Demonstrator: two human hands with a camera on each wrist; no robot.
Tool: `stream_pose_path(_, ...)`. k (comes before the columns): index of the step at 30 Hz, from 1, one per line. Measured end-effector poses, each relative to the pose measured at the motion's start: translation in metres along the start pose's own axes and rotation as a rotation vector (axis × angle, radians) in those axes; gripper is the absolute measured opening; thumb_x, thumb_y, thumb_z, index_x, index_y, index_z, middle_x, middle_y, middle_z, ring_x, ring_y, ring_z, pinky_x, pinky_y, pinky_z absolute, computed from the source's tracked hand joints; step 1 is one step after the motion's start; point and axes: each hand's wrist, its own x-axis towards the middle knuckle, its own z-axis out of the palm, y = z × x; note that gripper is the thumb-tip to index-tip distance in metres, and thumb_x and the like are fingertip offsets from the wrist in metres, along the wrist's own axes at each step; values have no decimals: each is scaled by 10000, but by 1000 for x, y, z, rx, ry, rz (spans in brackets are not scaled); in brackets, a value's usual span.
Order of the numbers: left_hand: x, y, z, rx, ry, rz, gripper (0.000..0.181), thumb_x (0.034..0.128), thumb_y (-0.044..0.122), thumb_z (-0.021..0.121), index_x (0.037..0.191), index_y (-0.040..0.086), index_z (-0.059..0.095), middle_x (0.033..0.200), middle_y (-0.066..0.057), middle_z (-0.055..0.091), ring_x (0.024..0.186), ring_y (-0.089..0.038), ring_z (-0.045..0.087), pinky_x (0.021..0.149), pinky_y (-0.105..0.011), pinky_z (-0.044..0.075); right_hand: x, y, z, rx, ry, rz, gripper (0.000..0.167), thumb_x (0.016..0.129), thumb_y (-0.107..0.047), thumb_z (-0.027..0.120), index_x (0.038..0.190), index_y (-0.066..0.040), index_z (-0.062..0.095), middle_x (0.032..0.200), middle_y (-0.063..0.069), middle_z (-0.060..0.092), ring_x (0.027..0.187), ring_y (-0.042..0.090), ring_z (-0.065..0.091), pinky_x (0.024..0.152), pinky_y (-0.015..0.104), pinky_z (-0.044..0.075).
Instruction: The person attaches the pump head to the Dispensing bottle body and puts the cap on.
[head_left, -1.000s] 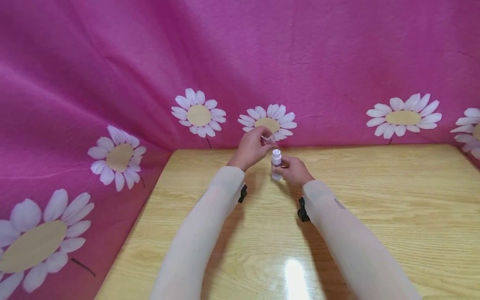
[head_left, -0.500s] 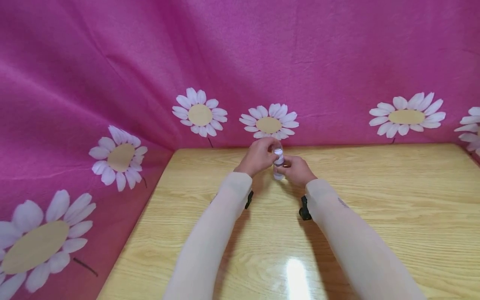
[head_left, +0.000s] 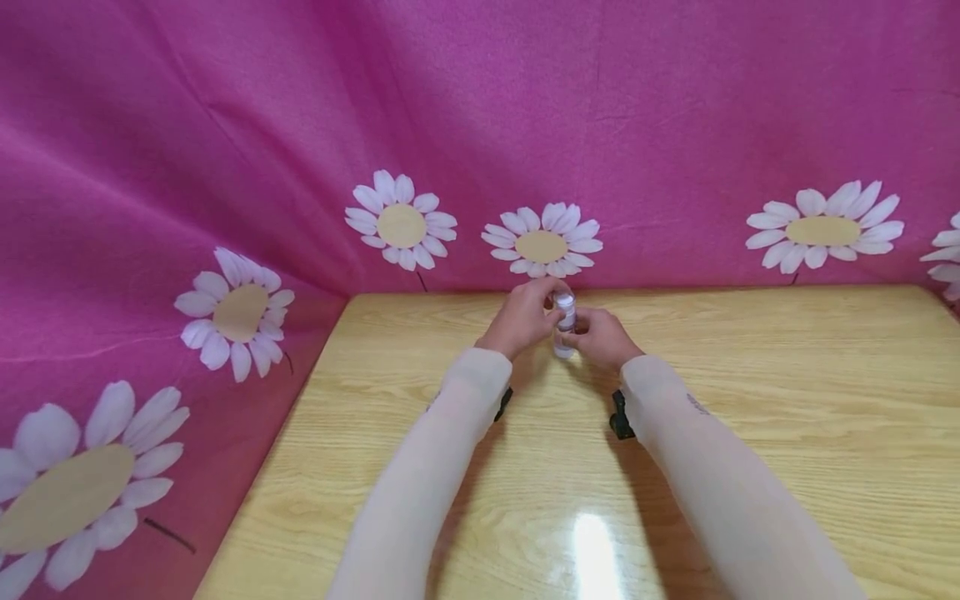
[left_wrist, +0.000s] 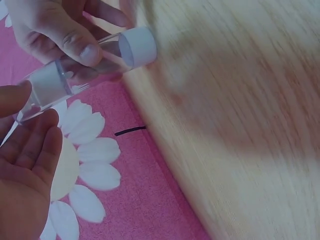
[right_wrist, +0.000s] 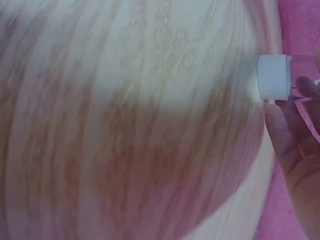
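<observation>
A small clear bottle (head_left: 564, 352) with a white base (left_wrist: 140, 46) stands upright by the table's far edge in the head view. Around its middle, my right hand (head_left: 606, 340) grips the clear body with thumb and fingers. My left hand (head_left: 523, 317) pinches the transparent cap (left_wrist: 49, 86), which sits over the white neck at the bottle's top. The right wrist view catches only the white base (right_wrist: 273, 77) and part of the right hand's fingers. Whether the base touches the table is hard to tell.
The wooden table (head_left: 750, 400) reaches back to a pink cloth (head_left: 660, 125) printed with large white daisies. The same cloth hangs along the left side. A dark wrist camera (head_left: 621, 417) is strapped under the right sleeve.
My left hand has come down with the transparent cap from above the bottle onto its white neck. The right hand keeps its grip on the body.
</observation>
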Motion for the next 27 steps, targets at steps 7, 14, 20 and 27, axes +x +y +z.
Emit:
stream_pose_path(7, -2, 5, 7, 15, -13, -35, 269, 959, 116, 644, 1227, 115, 620, 1163, -19, 670, 1044, -195, 629, 906, -281, 529, -3, 5, 1, -47, 15, -25, 356, 958, -184, 650, 1276, -26, 630, 1214, 203, 693, 1121, 339, 647, 944, 461, 529)
stream_pose_path(14, -6, 2, 17, -30, 28, -17, 303, 963, 108, 629, 1265, 128, 607, 1210, -27, 666, 1061, -187, 637, 920, -285, 539, -6, 7, 2, -86, 52, -61, 354, 934, -180, 677, 1252, -27, 642, 1157, 193, 714, 1078, 345, 666, 914, 459, 540)
stream_pose_path(20, -11, 0, 22, -43, 76, 30, 312, 962, 99, 628, 1270, 146, 613, 1227, -22, 664, 1085, -211, 653, 935, -291, 531, -10, 7, 4, -87, 68, -77, 379, 920, -166, 676, 1256, -2, 614, 1148, 209, 703, 1060, 347, 666, 914, 458, 541)
stream_pose_path(27, -16, -2, 28, -17, 105, 21, 613, 935, 139, 665, 1494, 181, 416, 1444, -25, 517, 1163, -215, 622, 974, -329, 519, -14, 7, -4, -65, -9, -68, 559, 915, -236, 681, 1392, -7, 501, 1267, 238, 641, 1145, 383, 632, 931, 470, 546)
